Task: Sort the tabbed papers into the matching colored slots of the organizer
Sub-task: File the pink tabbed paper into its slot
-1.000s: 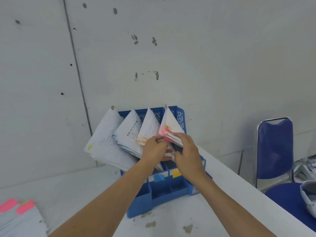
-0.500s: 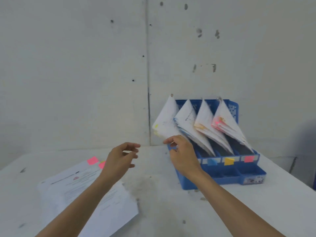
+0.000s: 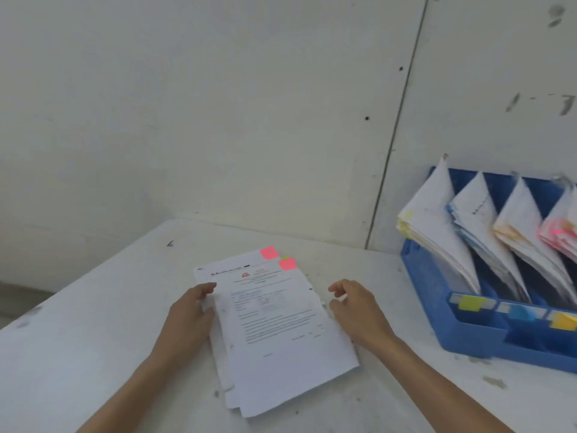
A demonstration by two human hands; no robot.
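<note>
The stack (image 3: 281, 339) is lying on the table (image 3: 93, 339), left of the organizer (image 3: 468, 339); the left hand (image 3: 190, 314) is touching its left edge, relaxed; the right hand (image 3: 359, 310) is hovering beside it, loosely curled, empty; sheets are likely light, limp, slippery; pinching near the pink tab (image 3: 288, 264) is advised.

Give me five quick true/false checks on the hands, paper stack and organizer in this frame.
1. The top sheet of the paper stack carries a pink tab. True.
2. The right hand holds a sheet lifted off the stack. False: it holds nothing and sits by the stack's right edge.
3. The left hand touches the stack's left edge. True.
4. The organizer stands left of the stack. False: it is to the right.
5. The organizer's slots are empty. False: filed papers stand in every visible slot.
</note>
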